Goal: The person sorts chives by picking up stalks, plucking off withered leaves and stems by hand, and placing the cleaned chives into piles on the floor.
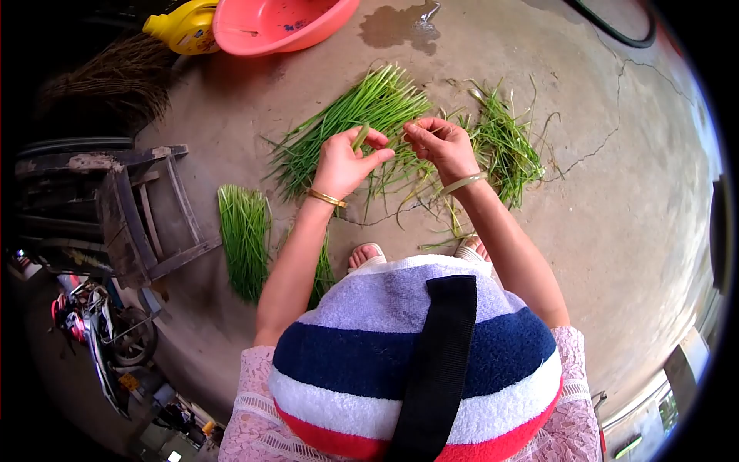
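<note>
My left hand (348,160), with a gold bangle on the wrist, is closed around a few green chive stalks (361,137). Close to its right, my right hand (446,146), wearing a pale bangle, pinches a thin strand whose kind is too small to make out. Beneath and beyond both hands lies a large loose pile of chives (369,104) on the concrete floor. A messier heap of green and yellowish blades (504,146) spreads to the right of my right hand. To the left, a neat bundle of chives (244,242) rests on the floor, and more chives show partly behind my left forearm.
A pink basin (281,38) and a yellow jug (187,27) stand at the far left, near a twig broom (115,81). A worn wooden stool (146,208) is on the left, with a motorcycle (108,339) behind it. A dark hose (616,31) curves at the top right.
</note>
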`<move>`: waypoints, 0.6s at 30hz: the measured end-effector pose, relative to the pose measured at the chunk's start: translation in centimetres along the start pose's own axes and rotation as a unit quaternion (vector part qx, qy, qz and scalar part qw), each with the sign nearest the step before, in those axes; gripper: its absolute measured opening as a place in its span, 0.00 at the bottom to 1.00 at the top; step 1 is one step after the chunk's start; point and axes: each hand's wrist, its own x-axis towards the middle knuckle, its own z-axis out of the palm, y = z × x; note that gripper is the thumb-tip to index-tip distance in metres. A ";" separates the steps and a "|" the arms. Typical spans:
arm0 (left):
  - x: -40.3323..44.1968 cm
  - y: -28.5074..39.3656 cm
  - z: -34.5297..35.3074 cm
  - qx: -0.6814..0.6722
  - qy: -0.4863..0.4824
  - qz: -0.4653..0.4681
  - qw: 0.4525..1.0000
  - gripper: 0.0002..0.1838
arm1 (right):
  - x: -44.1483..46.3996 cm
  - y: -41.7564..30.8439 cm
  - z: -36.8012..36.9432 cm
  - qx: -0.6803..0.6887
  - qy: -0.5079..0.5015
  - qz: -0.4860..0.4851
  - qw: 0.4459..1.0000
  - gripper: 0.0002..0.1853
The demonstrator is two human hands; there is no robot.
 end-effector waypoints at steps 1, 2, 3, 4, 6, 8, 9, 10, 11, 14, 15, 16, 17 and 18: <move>0.0 0.1 0.2 -0.010 0.003 -0.005 1.000 0.10 | 0.0 0.0 0.0 0.000 0.000 0.000 1.000 0.08; 0.0 0.2 0.2 -0.003 0.007 -0.016 1.000 0.08 | -0.1 0.0 0.0 0.008 -0.005 -0.002 1.000 0.08; 0.1 -0.1 0.2 -0.003 0.007 -0.016 1.000 0.08 | -0.1 0.0 0.0 0.016 -0.009 -0.004 1.000 0.08; 0.3 -0.8 0.3 -0.041 0.001 -0.013 0.999 0.07 | -0.1 0.1 -0.1 0.016 -0.009 -0.004 1.000 0.08; 0.4 -1.2 0.3 -0.078 -0.005 -0.010 0.997 0.06 | -0.1 0.3 -0.2 -0.030 -0.031 -0.029 0.999 0.07; 0.4 -1.1 0.1 -0.061 -0.028 -0.020 0.998 0.05 | -0.1 0.2 -0.1 -0.035 -0.033 -0.033 0.998 0.07; 0.3 -1.1 0.1 -0.061 -0.027 -0.020 0.998 0.05 | -0.1 0.2 -0.1 -0.040 -0.035 -0.036 0.998 0.07; 0.3 -1.3 0.0 -0.067 -0.026 -0.024 0.997 0.05 | -0.1 0.1 0.0 -0.040 -0.036 -0.036 0.998 0.07; 0.3 -1.3 0.0 -0.073 -0.025 -0.027 0.997 0.05 | -0.2 0.0 0.0 -0.052 -0.036 -0.038 0.997 0.07; 0.1 -0.6 0.0 -0.097 -0.010 -0.028 0.995 0.04 | -0.5 0.0 0.2 -0.063 -0.029 -0.036 0.997 0.08; 0.1 -0.6 0.1 -0.097 -0.010 -0.028 0.995 0.04 | -0.6 0.1 0.3 -0.062 -0.023 -0.033 0.997 0.09; 0.1 -0.5 0.2 -0.064 0.004 -0.006 0.998 0.04 | -0.6 0.1 0.5 -0.062 -0.023 -0.032 0.997 0.09; 0.1 -0.5 0.3 -0.032 0.018 0.016 0.999 0.05 | -0.7 0.0 0.6 -0.060 -0.022 -0.031 0.997 0.08; 0.0 -0.3 0.3 -0.032 0.018 0.016 0.999 0.05 | -0.8 0.0 0.7 -0.058 -0.022 -0.030 0.998 0.08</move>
